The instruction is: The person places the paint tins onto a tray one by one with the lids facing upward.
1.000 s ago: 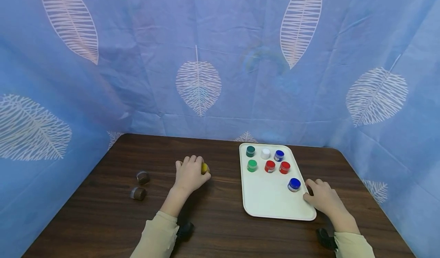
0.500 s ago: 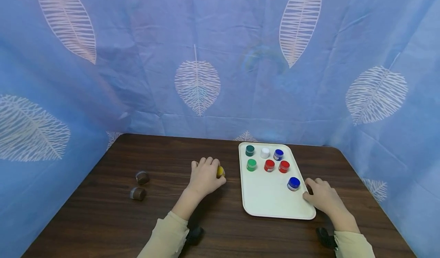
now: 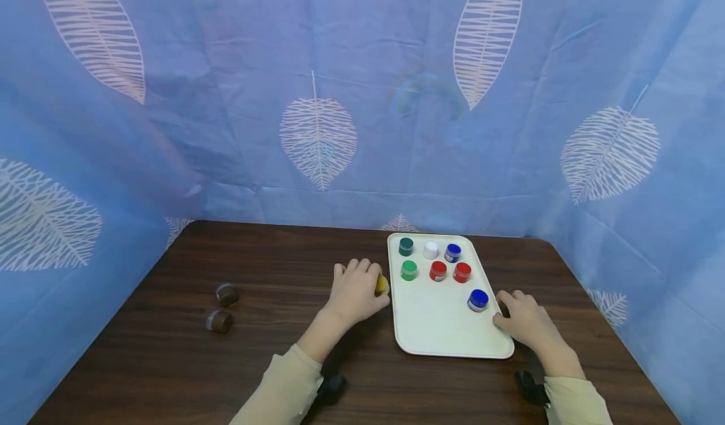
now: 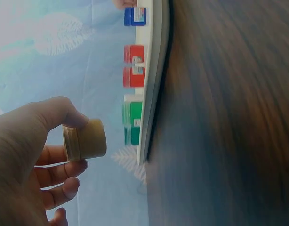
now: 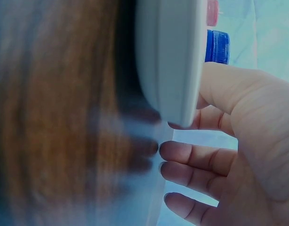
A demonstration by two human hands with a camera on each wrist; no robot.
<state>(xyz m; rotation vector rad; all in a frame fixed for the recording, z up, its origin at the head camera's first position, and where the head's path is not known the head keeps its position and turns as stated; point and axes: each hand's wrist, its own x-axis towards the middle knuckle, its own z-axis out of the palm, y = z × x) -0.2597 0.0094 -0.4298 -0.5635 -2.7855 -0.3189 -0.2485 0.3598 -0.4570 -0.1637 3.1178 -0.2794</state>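
Note:
My left hand (image 3: 354, 294) pinches a small yellow paint jar (image 4: 92, 140) between thumb and fingers, just off the tray's left edge. The jar is held clear of the table and lies sideways in the left wrist view. On the right, my right hand (image 3: 531, 322) grips the rim of the white tray (image 3: 442, 337), thumb at the rim and index finger partly hidden behind it. On the tray stand dark green (image 3: 406, 246), white (image 3: 430, 250), light green (image 3: 409, 270), two red (image 3: 438, 271) and two blue jars; one blue jar (image 3: 478, 300) is close to my right hand.
Two brown jars (image 3: 227, 294) lie on their sides on the dark wooden table (image 3: 272, 255) at the left. A blue leaf-patterned cloth (image 3: 362, 97) hangs behind the table and along its sides.
My left hand has carried the yellow jar to the right, from mid-table to the tray's left edge. My right hand has stayed at the tray rim. The head view has shifted slightly.

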